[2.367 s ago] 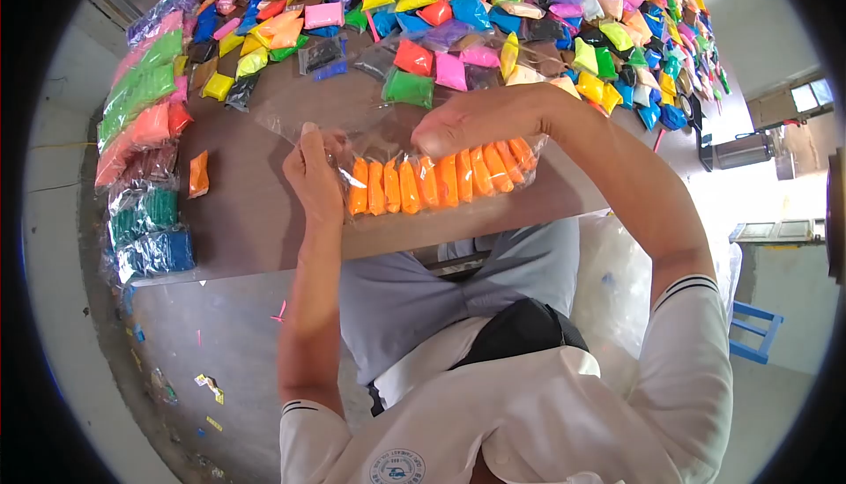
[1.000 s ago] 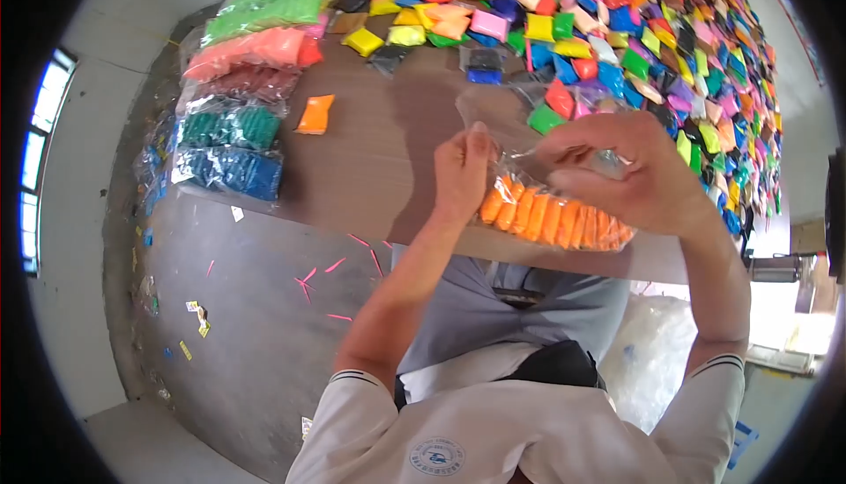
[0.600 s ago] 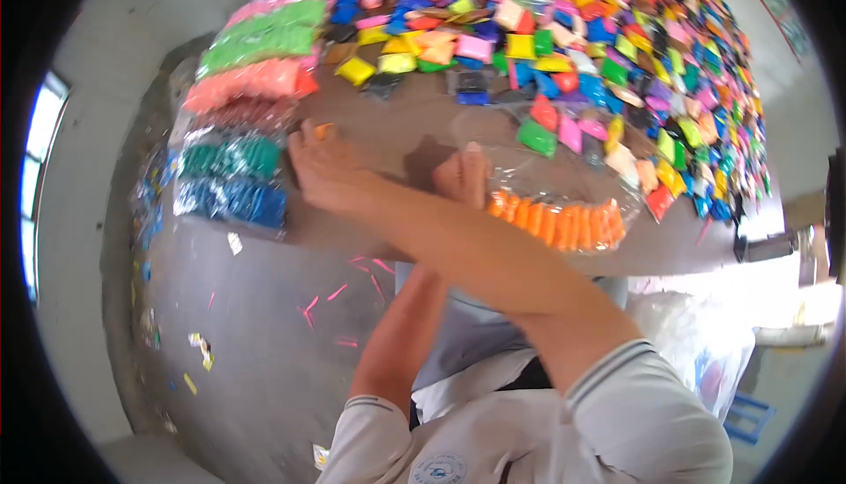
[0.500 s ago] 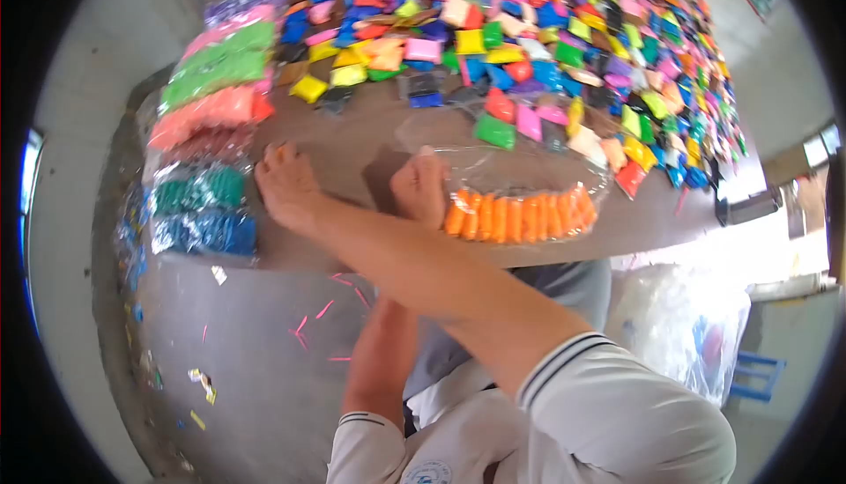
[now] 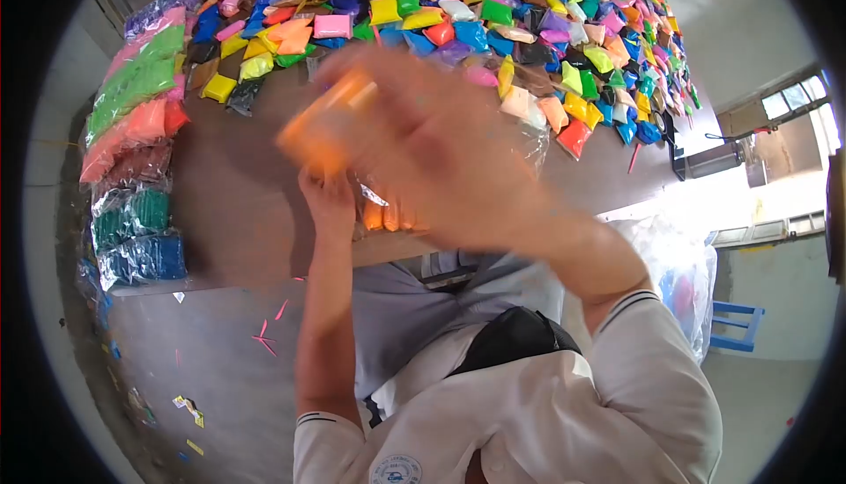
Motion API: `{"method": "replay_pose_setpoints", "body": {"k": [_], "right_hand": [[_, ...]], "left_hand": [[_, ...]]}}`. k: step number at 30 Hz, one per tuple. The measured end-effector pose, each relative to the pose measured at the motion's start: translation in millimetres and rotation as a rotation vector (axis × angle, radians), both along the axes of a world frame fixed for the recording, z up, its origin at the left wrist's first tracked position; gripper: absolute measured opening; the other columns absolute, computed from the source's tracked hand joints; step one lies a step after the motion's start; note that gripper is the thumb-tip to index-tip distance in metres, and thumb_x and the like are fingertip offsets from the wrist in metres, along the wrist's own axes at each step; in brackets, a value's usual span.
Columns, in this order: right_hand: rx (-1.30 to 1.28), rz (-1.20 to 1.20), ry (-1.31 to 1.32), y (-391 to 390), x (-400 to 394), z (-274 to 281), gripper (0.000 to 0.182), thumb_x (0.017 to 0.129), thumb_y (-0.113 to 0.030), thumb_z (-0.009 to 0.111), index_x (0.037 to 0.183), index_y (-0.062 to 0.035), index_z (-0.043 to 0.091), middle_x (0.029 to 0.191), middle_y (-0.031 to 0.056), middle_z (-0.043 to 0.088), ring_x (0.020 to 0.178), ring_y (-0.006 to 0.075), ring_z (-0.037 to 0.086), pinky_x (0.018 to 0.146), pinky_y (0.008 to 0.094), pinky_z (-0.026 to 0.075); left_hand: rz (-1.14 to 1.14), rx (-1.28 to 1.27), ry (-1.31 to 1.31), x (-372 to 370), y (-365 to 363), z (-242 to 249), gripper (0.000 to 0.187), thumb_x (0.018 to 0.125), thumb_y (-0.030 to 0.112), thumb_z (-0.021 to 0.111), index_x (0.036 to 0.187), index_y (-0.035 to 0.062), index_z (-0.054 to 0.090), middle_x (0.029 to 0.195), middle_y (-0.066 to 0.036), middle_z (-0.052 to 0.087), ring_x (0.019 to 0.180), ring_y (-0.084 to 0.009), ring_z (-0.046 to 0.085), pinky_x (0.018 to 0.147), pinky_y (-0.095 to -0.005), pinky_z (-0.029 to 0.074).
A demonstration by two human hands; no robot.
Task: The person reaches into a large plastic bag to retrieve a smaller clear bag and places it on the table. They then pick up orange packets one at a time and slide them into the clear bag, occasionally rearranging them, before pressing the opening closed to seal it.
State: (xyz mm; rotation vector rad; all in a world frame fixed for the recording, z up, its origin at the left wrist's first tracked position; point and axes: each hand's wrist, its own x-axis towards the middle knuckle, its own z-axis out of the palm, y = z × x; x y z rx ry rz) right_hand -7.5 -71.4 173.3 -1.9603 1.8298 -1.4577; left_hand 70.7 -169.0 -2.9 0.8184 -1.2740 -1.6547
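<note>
My right hand (image 5: 432,136) is raised above the table in front of me, blurred by motion. Its fingers are closed around orange packets (image 5: 330,127), also smeared, so their number does not show. Lower and to the left, my left hand (image 5: 328,202) is closed at the mouth end of a clear plastic bag (image 5: 372,193). Inside that bag stands a row of orange packets (image 5: 391,216). My right hand and forearm cover much of the bag.
A large heap of small colourful packets (image 5: 423,17) spreads over the back of the brown table (image 5: 229,220). Filled clear bags, such as a blue one (image 5: 141,259) and a green one (image 5: 145,66), line the left edge. A blue stool (image 5: 736,325) stands at right.
My right hand has come from the table's left side up over the bag and now holds orange packets. My left hand and the bag appear further left as the view shifted.
</note>
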Motion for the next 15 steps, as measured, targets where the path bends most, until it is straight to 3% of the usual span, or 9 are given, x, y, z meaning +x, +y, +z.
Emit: {"method": "replay_pose_setpoints", "body": {"k": [2,4,6,9,12,15], "right_hand": [[0.135,-0.024,0.052,19,-60,16,0.030,0.093,-0.023,0.058,0.115,-0.0033,0.057,0.083,0.0049,0.066,0.069,0.0080,0.062,0.061,0.0215,0.050],[0.411,-0.052,-0.134,28,-93,12,0.026,0.090,-0.021,0.059,0.107,-0.0016,0.060,0.086,0.0058,0.065,0.070,0.0124,0.062,0.062,0.0233,0.051],[0.673,-0.042,-0.396,31,-113,5,0.024,0.081,-0.019,0.063,0.094,0.0004,0.062,0.091,0.0109,0.062,0.073,0.0242,0.064,0.063,0.0286,0.051],[0.893,-0.122,-0.043,28,-134,-17,0.031,0.090,-0.024,0.059,0.109,-0.0002,0.063,0.093,0.0092,0.066,0.076,0.0138,0.064,0.067,0.0264,0.052],[0.684,-0.080,0.362,29,-141,-45,0.039,0.083,-0.031,0.064,0.107,0.0000,0.062,0.098,0.0150,0.065,0.089,0.0249,0.064,0.077,0.0349,0.051],[0.897,-0.055,0.260,23,-131,-40,0.044,0.079,-0.035,0.065,0.106,0.0003,0.062,0.104,0.0176,0.064,0.100,0.0323,0.060,0.086,0.0393,0.047]], "left_hand": [[-0.071,-0.010,0.093,-1,-6,-14,0.040,0.098,0.028,0.053,0.068,0.0024,0.057,0.076,-0.006,0.063,0.068,-0.0106,0.054,0.064,-0.0252,0.042],[-0.044,-0.051,0.039,0,-2,-3,0.041,0.098,0.031,0.052,0.066,0.0052,0.053,0.076,-0.006,0.062,0.062,-0.0082,0.051,0.058,-0.0227,0.040],[-0.025,-0.069,0.027,-1,1,1,0.039,0.098,0.031,0.053,0.072,0.0030,0.059,0.070,-0.002,0.057,0.062,-0.0067,0.048,0.057,-0.0218,0.037],[-0.030,-0.077,-0.036,1,0,1,0.037,0.098,0.030,0.053,0.078,0.0009,0.064,0.068,0.001,0.053,0.062,-0.0059,0.047,0.057,-0.0218,0.037],[-0.028,-0.097,-0.037,1,0,1,0.037,0.098,0.031,0.054,0.081,-0.0002,0.066,0.068,0.002,0.052,0.062,-0.0057,0.046,0.057,-0.0220,0.037],[-0.019,-0.122,-0.043,1,-1,-1,0.038,0.098,0.031,0.054,0.080,-0.0003,0.066,0.068,0.002,0.053,0.062,-0.0059,0.046,0.057,-0.0220,0.037]]}}
